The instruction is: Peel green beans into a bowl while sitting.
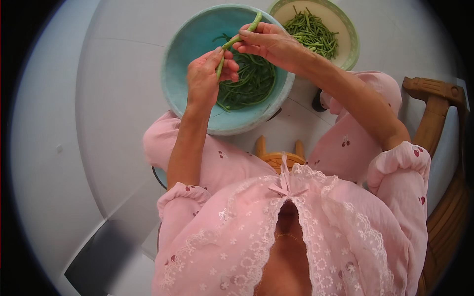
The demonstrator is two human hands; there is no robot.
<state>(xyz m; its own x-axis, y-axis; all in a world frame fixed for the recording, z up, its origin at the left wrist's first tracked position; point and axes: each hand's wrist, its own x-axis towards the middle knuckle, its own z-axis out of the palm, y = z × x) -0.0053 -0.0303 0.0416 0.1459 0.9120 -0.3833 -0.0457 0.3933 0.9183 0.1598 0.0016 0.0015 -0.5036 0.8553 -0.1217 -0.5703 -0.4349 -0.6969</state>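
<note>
A long green bean [230, 43] slants between my two hands, above a turquoise basin [192, 40]. My left hand [207, 70] grips its lower part, with the thumb laid along it. Higher up, my right hand [269, 42] pinches the bean between thumb and fingers, and its tip sticks out past them. Inside the basin lies a tangle of long green beans [251, 81], partly hidden by my hands. Right of it stands a cream bowl with a green rim [350, 37], holding a heap of short bean pieces [311, 33]. My right forearm crosses in front of that bowl.
A wooden stool [281, 159] shows between my knees. Carved wooden furniture [433, 114] stands close on the right. On the left is a pale wall [44, 129], with a dark panel-like object [100, 255] at lower left. The floor [126, 66] is light tile.
</note>
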